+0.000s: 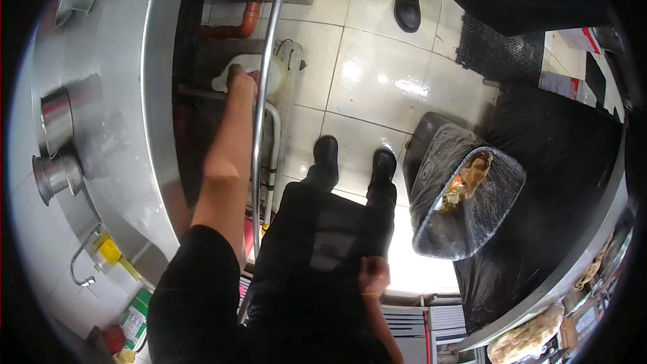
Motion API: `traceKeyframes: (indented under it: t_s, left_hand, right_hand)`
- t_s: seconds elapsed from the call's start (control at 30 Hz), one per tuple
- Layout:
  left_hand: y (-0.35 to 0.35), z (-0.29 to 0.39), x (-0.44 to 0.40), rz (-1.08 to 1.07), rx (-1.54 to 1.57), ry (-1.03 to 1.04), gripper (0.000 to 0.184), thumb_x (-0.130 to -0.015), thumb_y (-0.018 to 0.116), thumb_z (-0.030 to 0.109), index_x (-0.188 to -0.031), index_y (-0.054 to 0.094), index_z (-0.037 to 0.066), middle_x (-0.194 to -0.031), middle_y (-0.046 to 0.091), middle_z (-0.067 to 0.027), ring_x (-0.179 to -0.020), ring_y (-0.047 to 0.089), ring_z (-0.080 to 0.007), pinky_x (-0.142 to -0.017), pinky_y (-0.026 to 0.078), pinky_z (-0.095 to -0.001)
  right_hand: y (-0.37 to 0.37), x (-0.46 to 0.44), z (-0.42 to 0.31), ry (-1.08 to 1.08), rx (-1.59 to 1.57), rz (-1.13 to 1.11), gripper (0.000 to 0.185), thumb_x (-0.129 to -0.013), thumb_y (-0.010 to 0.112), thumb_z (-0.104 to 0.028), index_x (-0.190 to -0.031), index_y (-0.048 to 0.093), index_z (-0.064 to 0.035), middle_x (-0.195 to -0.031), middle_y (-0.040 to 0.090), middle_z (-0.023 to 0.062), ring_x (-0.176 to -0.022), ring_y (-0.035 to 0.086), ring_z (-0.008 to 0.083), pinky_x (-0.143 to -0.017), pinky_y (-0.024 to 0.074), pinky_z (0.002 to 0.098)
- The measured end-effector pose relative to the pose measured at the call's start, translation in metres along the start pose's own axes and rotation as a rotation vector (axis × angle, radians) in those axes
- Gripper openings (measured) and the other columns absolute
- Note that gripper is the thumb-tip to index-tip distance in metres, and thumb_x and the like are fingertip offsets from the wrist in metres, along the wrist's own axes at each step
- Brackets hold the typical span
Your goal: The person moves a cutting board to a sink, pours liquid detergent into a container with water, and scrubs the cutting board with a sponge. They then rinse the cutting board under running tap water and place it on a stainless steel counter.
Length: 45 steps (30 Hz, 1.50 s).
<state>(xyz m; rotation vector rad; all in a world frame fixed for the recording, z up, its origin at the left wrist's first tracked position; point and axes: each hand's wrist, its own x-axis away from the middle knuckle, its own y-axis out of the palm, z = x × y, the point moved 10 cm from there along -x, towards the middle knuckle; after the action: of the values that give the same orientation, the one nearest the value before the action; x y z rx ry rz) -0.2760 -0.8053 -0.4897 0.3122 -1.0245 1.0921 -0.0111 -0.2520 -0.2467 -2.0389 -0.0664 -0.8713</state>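
My left hand (244, 79) reaches below the steel counter, past the metal rail. Its fingers close at the neck of a whitish plastic jug (271, 75), partly hidden by the rail. A small dark patch shows beside the fingers, and I cannot make out what it is. The jug stands among pipes under the counter. My right hand (375, 274) hangs beside my right thigh, fingers curled, an orange band at the wrist. Nothing shows in it.
The steel counter (125, 94) carries metal pots (58, 121). A bin (465, 192) lined with clear plastic holds food scraps at my right. Another person's shoe (407, 7) stands ahead near a black mat (499, 47). The metal rail (268, 47) runs along the counter's front.
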Motion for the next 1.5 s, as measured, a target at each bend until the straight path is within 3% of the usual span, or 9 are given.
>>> traceKeyframes:
  t_s: [0.07, 0.27, 0.4, 0.73, 0.9, 1.13, 1.33, 1.43, 1.5]
  left_hand:
    - [-0.017, -0.002, -0.008, 0.069, 0.009, -0.13, 0.038, -0.085, 0.05, 0.032, -0.109, 0.05, 0.003, -0.095, 0.06, -0.0162, -0.074, 0.057, -0.0268, -0.063, 0.047, -0.0394]
    - [-0.054, 0.041, 0.033, 0.042, 0.382, 0.544, 0.016, -0.08, 0.053, 0.012, -0.086, 0.059, -0.002, -0.082, 0.061, -0.012, -0.071, 0.056, -0.0207, -0.063, 0.046, -0.0327]
    - [-0.038, 0.06, 0.216, 0.178, -0.432, 0.989, 0.035, -0.084, 0.055, 0.022, -0.1, 0.059, -0.009, -0.092, 0.063, -0.0169, -0.082, 0.06, -0.0267, -0.076, 0.045, -0.0353]
    - [-0.059, 0.028, 0.422, 0.035, -0.493, 1.14, 0.014, -0.08, 0.054, 0.009, -0.075, 0.052, -0.004, -0.067, 0.052, -0.0129, -0.059, 0.043, -0.0187, -0.056, 0.037, -0.0313]
    - [-0.073, 0.017, 0.485, -0.344, -0.238, 0.777, 0.012, -0.079, 0.056, 0.007, -0.07, 0.058, -0.001, -0.061, 0.055, 0.0005, -0.056, 0.046, -0.0068, -0.054, 0.036, -0.0237]
    - [-0.133, 0.017, 0.632, -0.644, -0.64, 0.824, 0.016, -0.086, 0.062, 0.017, -0.089, 0.065, 0.002, -0.073, 0.065, -0.0061, -0.068, 0.059, -0.0085, -0.063, 0.047, -0.0258]
    - [-0.263, 0.059, 0.713, -0.148, -0.725, 1.021, 0.022, -0.082, 0.065, 0.023, -0.078, 0.061, 0.002, -0.058, 0.051, -0.0146, -0.048, 0.046, -0.022, -0.048, 0.039, -0.0332]
    - [-0.351, 0.087, 0.746, 0.128, -0.548, 1.125, 0.028, -0.085, 0.06, 0.024, -0.073, 0.056, -0.001, -0.058, 0.049, -0.0184, -0.049, 0.043, -0.0298, -0.049, 0.038, -0.0379]
    - [-0.423, 0.097, 0.742, 0.363, -0.422, 1.16, 0.026, -0.084, 0.061, 0.021, -0.074, 0.055, -0.001, -0.057, 0.048, -0.018, -0.047, 0.043, -0.0267, -0.047, 0.038, -0.0356]
  right_hand:
    - [0.0, -0.001, -0.002, -0.012, 0.027, 0.003, 0.012, -0.073, 0.068, -0.016, -0.072, 0.058, -0.0097, -0.07, 0.057, 0.0079, -0.069, 0.057, 0.0258, -0.064, 0.0462, 0.0352]
    - [-0.003, -0.005, 0.0, -0.035, 0.016, 0.007, 0.013, -0.073, 0.068, -0.017, -0.071, 0.058, -0.0094, -0.071, 0.058, 0.0073, -0.069, 0.057, 0.0262, -0.065, 0.0459, 0.0368]
    - [-0.005, -0.011, 0.001, -0.055, 0.077, -0.02, 0.013, -0.073, 0.068, -0.018, -0.072, 0.058, -0.0093, -0.071, 0.058, 0.0068, -0.068, 0.058, 0.0259, -0.064, 0.0462, 0.0373]
    - [-0.028, -0.044, 0.008, -0.157, 0.07, 0.001, 0.016, -0.069, 0.068, -0.026, -0.066, 0.06, -0.0127, -0.069, 0.06, 0.0067, -0.07, 0.06, 0.0284, -0.062, 0.0485, 0.0421]
    - [-0.037, -0.076, 0.015, -0.217, -0.041, -0.055, 0.017, -0.07, 0.069, -0.027, -0.067, 0.063, -0.0113, -0.073, 0.065, 0.0083, -0.075, 0.063, 0.028, -0.067, 0.0498, 0.0411]
    - [-0.067, -0.124, -0.002, -0.262, 0.263, -0.19, 0.028, -0.076, 0.06, -0.035, -0.088, 0.068, -0.0107, -0.09, 0.066, 0.0131, -0.085, 0.064, 0.0318, -0.076, 0.0498, 0.0422]
    - [0.032, -0.202, 0.079, -0.595, 0.822, -0.435, 0.037, -0.083, 0.051, -0.036, -0.095, 0.066, -0.0043, -0.102, 0.063, 0.0163, -0.1, 0.06, 0.0328, -0.082, 0.0489, 0.0425]
    - [0.097, -0.255, 0.152, -1.173, 0.827, -0.011, 0.037, -0.083, 0.05, -0.037, -0.09, 0.066, -0.0036, -0.096, 0.064, 0.0151, -0.09, 0.063, 0.0303, -0.073, 0.0509, 0.0393]
    - [0.05, -0.244, 0.122, -0.553, 0.57, -0.466, 0.036, -0.083, 0.05, -0.035, -0.09, 0.065, -0.0037, -0.095, 0.064, 0.015, -0.088, 0.063, 0.0302, -0.071, 0.0507, 0.0396]
